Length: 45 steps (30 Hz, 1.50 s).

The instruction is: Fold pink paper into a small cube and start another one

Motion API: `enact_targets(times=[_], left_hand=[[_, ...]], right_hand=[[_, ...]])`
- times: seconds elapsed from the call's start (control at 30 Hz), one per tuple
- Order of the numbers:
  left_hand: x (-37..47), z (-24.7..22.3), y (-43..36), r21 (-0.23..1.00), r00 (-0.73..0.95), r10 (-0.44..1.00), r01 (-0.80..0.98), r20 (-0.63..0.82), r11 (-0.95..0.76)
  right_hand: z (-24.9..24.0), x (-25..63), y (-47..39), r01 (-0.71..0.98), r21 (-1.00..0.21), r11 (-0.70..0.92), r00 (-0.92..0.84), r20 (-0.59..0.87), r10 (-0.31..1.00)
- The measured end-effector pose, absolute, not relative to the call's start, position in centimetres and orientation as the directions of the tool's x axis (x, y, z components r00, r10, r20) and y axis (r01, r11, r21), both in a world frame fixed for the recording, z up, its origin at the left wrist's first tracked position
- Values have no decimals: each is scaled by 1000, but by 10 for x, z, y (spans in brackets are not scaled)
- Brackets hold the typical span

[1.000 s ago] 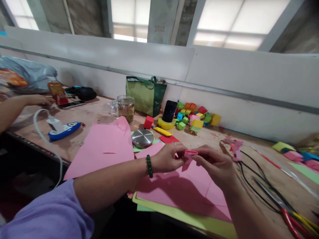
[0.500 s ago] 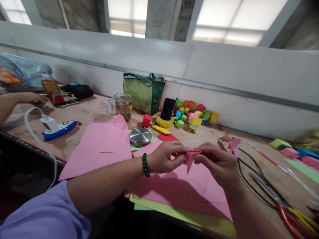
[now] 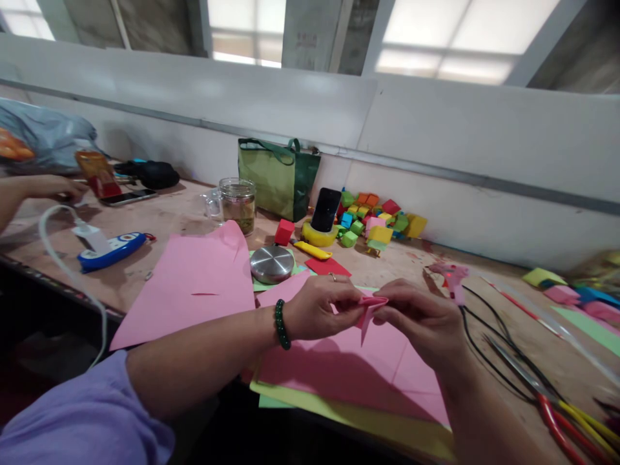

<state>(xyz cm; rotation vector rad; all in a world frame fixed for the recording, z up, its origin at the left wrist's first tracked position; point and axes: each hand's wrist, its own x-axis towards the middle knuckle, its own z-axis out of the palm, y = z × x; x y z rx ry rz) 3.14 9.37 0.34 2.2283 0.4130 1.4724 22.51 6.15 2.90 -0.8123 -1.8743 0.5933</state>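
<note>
Between my two hands is a small folded piece of pink paper (image 3: pixel 367 314), with one pointed corner hanging down. My left hand (image 3: pixel 322 306) pinches its left side between thumb and fingers. At the right side, my right hand (image 3: pixel 422 318) pinches the same piece by its folded edge. Beneath them lies a large pink sheet (image 3: pixel 334 368) with crease lines, on top of a yellow sheet (image 3: pixel 349 413). Another pink sheet (image 3: pixel 194 271) with a short slit lies to the left. Part of the folded piece is hidden by my fingers.
Beyond my hands are a round metal tin (image 3: pixel 272 264), a yellow utility knife (image 3: pixel 313 250), a glass mug (image 3: pixel 237 203), a phone (image 3: pixel 326 208) on a stand and several paper cubes (image 3: pixel 368 219). Scissors (image 3: pixel 537 387) and a pink glue gun (image 3: pixel 453 278) lie right. Another person's hand (image 3: pixel 61 187) is far left.
The folded pink piece has tilted and sunk slightly, its pointed corner a little lower. Both hands keep their pinch. The whole view has shifted slightly.
</note>
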Motion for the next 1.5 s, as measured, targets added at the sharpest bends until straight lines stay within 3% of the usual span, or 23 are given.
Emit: enact_targets(times=[0.6,1.23,1.5], left_hand=[[30,0,91,385,378,362,14,852,-923],[29,6,84,451,456,390,-28,800,-892],[28,6,84,409,459,347,-39,818,-912]], right_hand=[[31,218,57,286,-619,731,-313,661,682],[31,221,58,301,-621,724,-361,628,689],[32,222,57,275,-643,715,-388,606,694]])
